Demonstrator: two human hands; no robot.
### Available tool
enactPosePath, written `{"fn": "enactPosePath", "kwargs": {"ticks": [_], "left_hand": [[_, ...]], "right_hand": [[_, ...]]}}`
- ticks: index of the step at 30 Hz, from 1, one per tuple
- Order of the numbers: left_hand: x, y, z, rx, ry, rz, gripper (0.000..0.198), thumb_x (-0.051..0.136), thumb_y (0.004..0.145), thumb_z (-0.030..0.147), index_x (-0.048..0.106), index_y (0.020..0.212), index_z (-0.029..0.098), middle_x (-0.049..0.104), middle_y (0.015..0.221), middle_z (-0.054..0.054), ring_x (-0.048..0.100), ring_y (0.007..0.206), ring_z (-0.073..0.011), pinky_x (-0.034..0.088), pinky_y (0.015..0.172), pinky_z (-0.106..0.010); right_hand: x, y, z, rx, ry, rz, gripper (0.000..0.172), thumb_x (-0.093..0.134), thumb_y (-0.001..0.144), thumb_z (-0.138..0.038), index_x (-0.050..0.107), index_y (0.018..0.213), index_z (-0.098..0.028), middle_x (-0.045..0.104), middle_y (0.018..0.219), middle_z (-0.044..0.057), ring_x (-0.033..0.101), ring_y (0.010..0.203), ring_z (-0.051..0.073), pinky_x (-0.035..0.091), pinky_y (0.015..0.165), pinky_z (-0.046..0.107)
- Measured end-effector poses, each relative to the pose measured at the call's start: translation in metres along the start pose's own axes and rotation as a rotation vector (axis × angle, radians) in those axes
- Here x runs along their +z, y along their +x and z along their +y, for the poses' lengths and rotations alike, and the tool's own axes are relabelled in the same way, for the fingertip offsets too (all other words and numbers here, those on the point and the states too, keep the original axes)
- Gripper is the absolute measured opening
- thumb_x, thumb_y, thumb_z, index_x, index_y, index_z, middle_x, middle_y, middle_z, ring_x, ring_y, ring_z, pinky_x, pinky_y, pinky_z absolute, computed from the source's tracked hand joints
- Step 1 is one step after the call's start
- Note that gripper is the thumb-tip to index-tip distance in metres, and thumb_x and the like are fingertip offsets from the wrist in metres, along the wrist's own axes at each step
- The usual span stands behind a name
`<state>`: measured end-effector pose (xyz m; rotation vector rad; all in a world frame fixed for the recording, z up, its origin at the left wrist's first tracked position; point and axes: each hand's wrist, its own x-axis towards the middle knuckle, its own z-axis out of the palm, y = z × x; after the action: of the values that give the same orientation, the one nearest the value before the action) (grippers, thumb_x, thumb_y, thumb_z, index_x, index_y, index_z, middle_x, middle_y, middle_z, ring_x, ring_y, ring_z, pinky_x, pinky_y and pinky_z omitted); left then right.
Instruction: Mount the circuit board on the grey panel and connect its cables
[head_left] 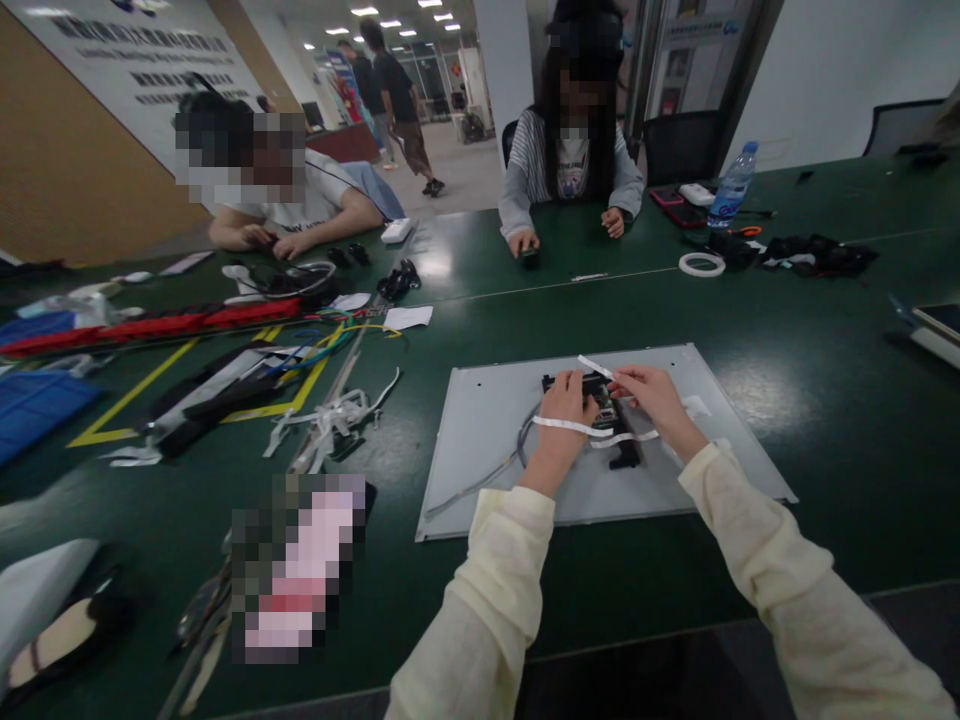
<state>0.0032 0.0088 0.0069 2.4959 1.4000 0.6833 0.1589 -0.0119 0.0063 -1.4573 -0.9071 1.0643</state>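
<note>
Your left hand (564,400) is palm-down, fingers curled over the black module (625,455), grip hidden. Your right hand (654,397) pinches the white strip (595,367) above the grey panel (487,420).

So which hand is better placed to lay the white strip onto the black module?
Right, probably: the right hand pinches the white strip; the left hand rests on the black module.

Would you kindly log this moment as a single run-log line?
left hand: on black part, grip unclear | right hand: pinching white strip | under them: grey panel on green table
</note>
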Motion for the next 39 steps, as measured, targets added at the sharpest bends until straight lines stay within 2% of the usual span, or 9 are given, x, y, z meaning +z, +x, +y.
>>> {"fn": "enactPosePath", "kwargs": {"ticks": [5,10,13,17,22,29,36,39], "left_hand": [[0.004,0.002,-0.003,0.042,0.047,0.011,0.047,0.045,0.084,0.017,0.040,0.130,0.013,0.045,0.137,-0.014,0.038,0.129,-0.0254,0.032,0.109,-0.043],[0.006,0.002,-0.004,0.087,0.109,-0.020,0.048,0.040,0.085,0.016,0.041,0.133,0.012,0.039,0.145,-0.013,0.031,0.136,-0.0243,0.031,0.110,-0.043],[0.004,0.000,-0.004,0.135,0.147,-0.024,0.045,0.038,0.088,0.017,0.045,0.131,0.013,0.039,0.146,-0.012,0.034,0.135,-0.0239,0.032,0.108,-0.042],[-0.001,-0.001,-0.003,0.171,0.179,-0.046,0.043,0.035,0.090,0.020,0.049,0.129,0.010,0.048,0.139,-0.012,0.041,0.130,-0.0258,0.035,0.105,-0.043],[-0.002,0.001,-0.003,0.173,0.180,-0.036,0.047,0.035,0.090,0.021,0.043,0.135,0.011,0.046,0.141,-0.012,0.043,0.128,-0.0253,0.034,0.105,-0.042],[-0.002,0.002,-0.001,0.105,0.200,-0.057,0.053,0.037,0.088,0.022,0.036,0.138,0.006,0.041,0.144,-0.016,0.043,0.128,-0.0261,0.035,0.104,-0.040],[-0.002,0.001,-0.001,0.147,0.262,-0.050,0.051,0.037,0.088,0.022,0.037,0.138,0.009,0.039,0.146,-0.012,0.045,0.125,-0.0246,0.036,0.103,-0.039],[-0.002,0.002,-0.001,0.137,0.290,-0.058,0.052,0.037,0.088,0.022,0.036,0.138,0.009,0.038,0.147,-0.013,0.046,0.124,-0.0242,0.037,0.102,-0.038]], "right_hand": [[0.003,0.000,0.001,-0.019,-0.027,-0.022,0.026,0.063,0.070,-0.034,0.063,0.088,-0.016,0.069,0.070,0.006,0.066,0.061,0.016,0.039,0.041,0.019],[0.001,0.003,0.007,-0.091,-0.156,0.013,0.026,0.058,0.072,-0.027,0.059,0.097,-0.018,0.068,0.066,0.002,0.065,0.057,0.015,0.042,0.041,0.019],[0.000,0.004,0.009,-0.116,-0.218,0.032,0.025,0.056,0.073,-0.027,0.058,0.096,-0.019,0.067,0.064,0.001,0.065,0.055,0.015,0.042,0.041,0.019],[0.000,0.004,0.011,-0.154,-0.290,0.056,0.025,0.054,0.074,-0.028,0.057,0.098,-0.019,0.066,0.064,0.000,0.063,0.053,0.014,0.044,0.042,0.020],[0.000,0.001,0.010,-0.216,-0.355,0.088,0.024,0.052,0.076,-0.028,0.058,0.098,-0.019,0.065,0.064,-0.001,0.062,0.052,0.014,0.047,0.049,0.023],[0.001,-0.006,0.003,-0.277,-0.218,0.125,0.026,0.053,0.079,-0.036,0.056,0.099,-0.020,0.066,0.069,0.003,0.063,0.056,0.017,0.049,0.048,0.025],[0.002,-0.002,0.009,-0.292,-0.248,0.160,0.024,0.054,0.079,-0.035,0.058,0.096,-0.019,0.066,0.068,0.002,0.062,0.053,0.016,0.047,0.048,0.025],[0.003,-0.004,0.006,-0.330,-0.193,0.186,0.025,0.054,0.080,-0.037,0.058,0.095,-0.018,0.066,0.068,0.002,0.062,0.054,0.015,0.048,0.050,0.024]]}}
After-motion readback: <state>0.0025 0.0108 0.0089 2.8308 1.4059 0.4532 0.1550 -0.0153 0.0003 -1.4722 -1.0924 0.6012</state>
